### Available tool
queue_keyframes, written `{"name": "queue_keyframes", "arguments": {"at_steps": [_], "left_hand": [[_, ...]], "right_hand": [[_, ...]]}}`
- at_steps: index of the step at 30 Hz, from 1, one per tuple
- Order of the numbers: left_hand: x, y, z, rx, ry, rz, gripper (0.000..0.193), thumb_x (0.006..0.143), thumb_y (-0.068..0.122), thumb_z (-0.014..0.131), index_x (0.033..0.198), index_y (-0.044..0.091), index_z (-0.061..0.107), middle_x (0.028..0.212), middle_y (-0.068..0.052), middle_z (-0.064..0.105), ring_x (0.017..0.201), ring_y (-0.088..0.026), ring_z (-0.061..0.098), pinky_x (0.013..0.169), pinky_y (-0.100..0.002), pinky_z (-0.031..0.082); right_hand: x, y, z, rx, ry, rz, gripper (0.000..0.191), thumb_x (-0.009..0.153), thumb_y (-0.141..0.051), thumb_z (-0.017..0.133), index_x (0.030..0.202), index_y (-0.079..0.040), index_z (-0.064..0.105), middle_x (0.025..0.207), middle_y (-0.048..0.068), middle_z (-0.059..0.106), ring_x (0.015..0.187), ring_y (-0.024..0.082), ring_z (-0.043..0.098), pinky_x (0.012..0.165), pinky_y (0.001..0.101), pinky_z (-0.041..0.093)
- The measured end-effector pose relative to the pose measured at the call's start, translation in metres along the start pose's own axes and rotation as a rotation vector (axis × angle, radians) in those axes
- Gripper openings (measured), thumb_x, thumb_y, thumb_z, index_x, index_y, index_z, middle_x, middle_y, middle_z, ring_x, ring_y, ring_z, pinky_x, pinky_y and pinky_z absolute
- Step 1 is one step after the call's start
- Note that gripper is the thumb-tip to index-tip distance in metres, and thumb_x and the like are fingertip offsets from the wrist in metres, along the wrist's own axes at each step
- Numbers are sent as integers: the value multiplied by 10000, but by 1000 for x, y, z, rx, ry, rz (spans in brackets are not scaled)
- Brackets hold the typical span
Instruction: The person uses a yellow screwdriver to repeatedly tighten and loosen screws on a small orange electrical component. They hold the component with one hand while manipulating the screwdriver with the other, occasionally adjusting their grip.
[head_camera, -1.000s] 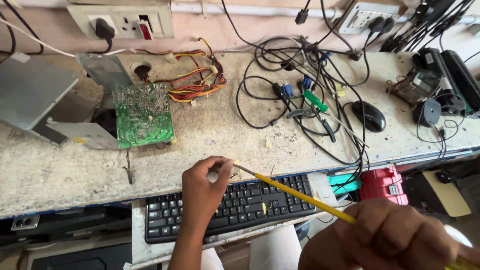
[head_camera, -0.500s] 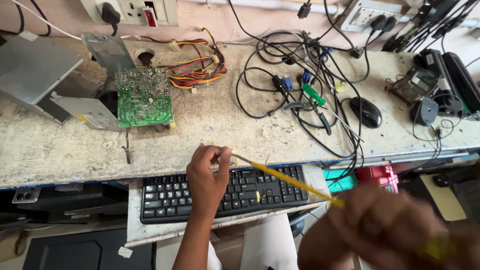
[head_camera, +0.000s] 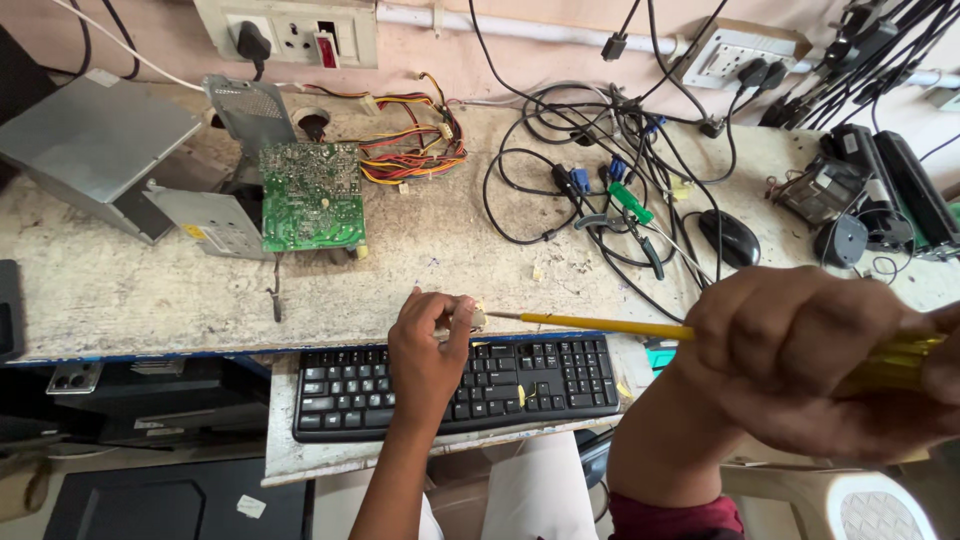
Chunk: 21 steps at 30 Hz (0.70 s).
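My right hand (head_camera: 810, 365) is closed around the handle of a long yellow screwdriver (head_camera: 600, 325), close to the camera at the right. The shaft runs left to its tip, which meets a small pale part (head_camera: 477, 317) pinched in the fingers of my left hand (head_camera: 428, 345). That hand hovers at the front edge of the stone bench (head_camera: 150, 290), above a black keyboard (head_camera: 450, 385). What the small part is cannot be made out.
A green circuit board (head_camera: 312, 195) and a grey metal power-supply case (head_camera: 95, 150) lie at the back left with coloured wires (head_camera: 415, 150). A tangle of black cables (head_camera: 600, 170), a black mouse (head_camera: 730, 238) and wall sockets (head_camera: 290, 30) fill the back and right.
My left hand and the screwdriver tip have risen from over the keyboard to the bench's front edge. My right hand has come closer to the camera.
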<state>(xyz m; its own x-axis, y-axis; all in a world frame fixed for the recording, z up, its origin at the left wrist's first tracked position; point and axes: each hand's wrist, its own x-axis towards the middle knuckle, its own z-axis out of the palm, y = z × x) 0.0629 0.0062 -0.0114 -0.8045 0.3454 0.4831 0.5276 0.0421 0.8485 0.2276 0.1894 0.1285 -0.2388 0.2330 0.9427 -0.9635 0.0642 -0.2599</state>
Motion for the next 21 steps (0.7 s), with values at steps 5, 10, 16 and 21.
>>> {"name": "queue_keyframes", "arguments": {"at_steps": [5,10,16,21], "left_hand": [[0,1,-1,3,2,9,248,953,186,704,777,23,642,727,-73,669,600,-217,593,1139,-504,449],[0,1,-1,4,-2,6,250,951,184,706,774,20,640,717,-75,665,591,-213,593,1137,-514,452],[0,1,-1,-11,5,17,255,955,191,705,781,18,637,724,-73,662,588,-205,591,1129,-523,457],[-1,1,-2,-14,0,14,258,959,192,703,781,19,636,720,-73,660,581,-207,581,1137,-525,456]], "right_hand": [[-3,7,3,162,-70,65,425,1109,-528,277,1191,-237,576,568,-41,438,323,48,330,311,308,340],[-4,13,11,109,-22,36,398,1088,-560,278,1132,-240,510,571,-30,432,350,57,270,287,291,358],[-4,16,9,137,22,21,389,1096,-555,283,1113,-244,516,564,-30,425,352,62,271,315,311,345],[-4,14,6,145,-20,35,394,1099,-532,287,1128,-233,542,565,-33,431,337,59,293,314,320,353]]}}
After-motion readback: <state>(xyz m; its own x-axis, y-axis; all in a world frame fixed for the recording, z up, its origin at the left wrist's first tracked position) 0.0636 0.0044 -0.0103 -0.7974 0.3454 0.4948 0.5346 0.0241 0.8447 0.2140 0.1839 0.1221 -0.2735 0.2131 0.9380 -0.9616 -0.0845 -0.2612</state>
